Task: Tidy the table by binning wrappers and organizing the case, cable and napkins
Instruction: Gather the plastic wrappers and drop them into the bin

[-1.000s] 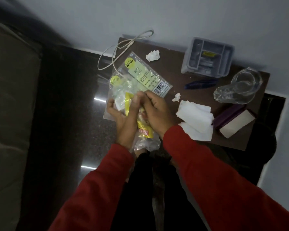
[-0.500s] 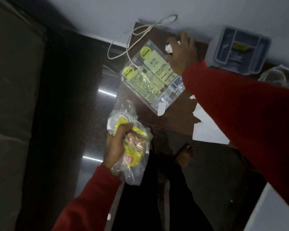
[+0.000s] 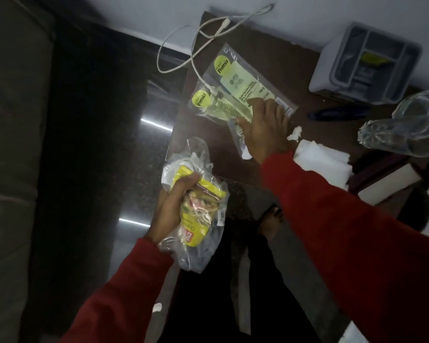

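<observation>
My left hand is shut on a crumpled bundle of wrappers, clear plastic around a yellow packet, held off the table's near-left corner. My right hand lies on two clear Premia wrappers on the brown table, its fingers curled over their near edge. A white cable loops from the table's back-left corner, its plug resting on the wrappers. Stacked white napkins lie just right of my right wrist, with a small crumpled napkin bit beside them. A dark blue case lies further right.
A grey compartment tray stands at the back right by the wall. A clear glass jug lies on its side, with a purple and white box in front of it. A sofa is at the left. A white scrap lies on the floor.
My hands parted: the left kept the wrapper bundle and dropped off the table edge. The right reached to the crumpled napkin at the back, then came back onto the Premia wrappers. That napkin is gone from view.
</observation>
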